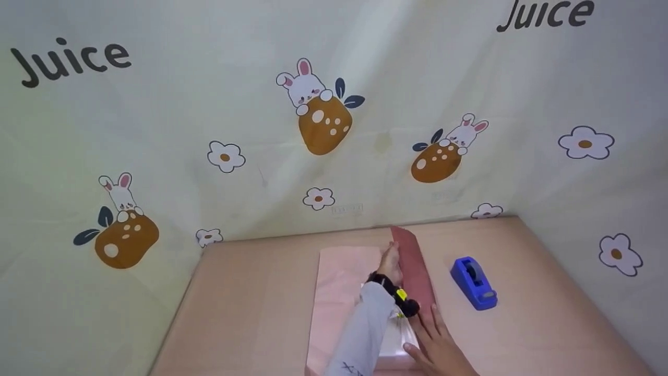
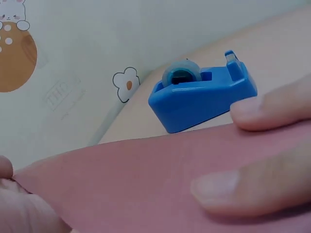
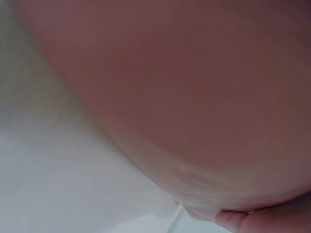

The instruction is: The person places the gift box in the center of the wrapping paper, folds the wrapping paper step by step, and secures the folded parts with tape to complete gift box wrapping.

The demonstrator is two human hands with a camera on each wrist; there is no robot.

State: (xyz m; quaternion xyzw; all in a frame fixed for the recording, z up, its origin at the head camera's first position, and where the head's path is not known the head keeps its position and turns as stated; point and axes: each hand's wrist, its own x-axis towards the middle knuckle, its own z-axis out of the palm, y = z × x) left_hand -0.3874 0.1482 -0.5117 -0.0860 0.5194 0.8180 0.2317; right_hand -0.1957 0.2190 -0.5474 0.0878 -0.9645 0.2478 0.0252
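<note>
A sheet of pink paper (image 1: pixel 342 292) lies under a flat white box (image 1: pixel 399 342), and its darker, dusty-pink flap (image 1: pixel 416 266) stands folded up along the box's right side. At the flap's far end, my left hand (image 1: pixel 391 263) pinches the paper's edge; in the left wrist view, its fingers (image 2: pixel 22 208) show at the corner. Nearer me, my right hand (image 1: pixel 441 347) rests with straight fingers on the flap, its thumb by the box. The right wrist view is mostly filled by the blurred paper (image 3: pixel 194 97), with part of a hand at the bottom right.
A blue tape dispenser (image 1: pixel 474 283) with a roll of clear tape stands on the table to the right of the paper. The beige tabletop (image 1: pixel 250 303) meets a pale curtain (image 1: pixel 250 115) printed with rabbits and flowers at the back and both sides.
</note>
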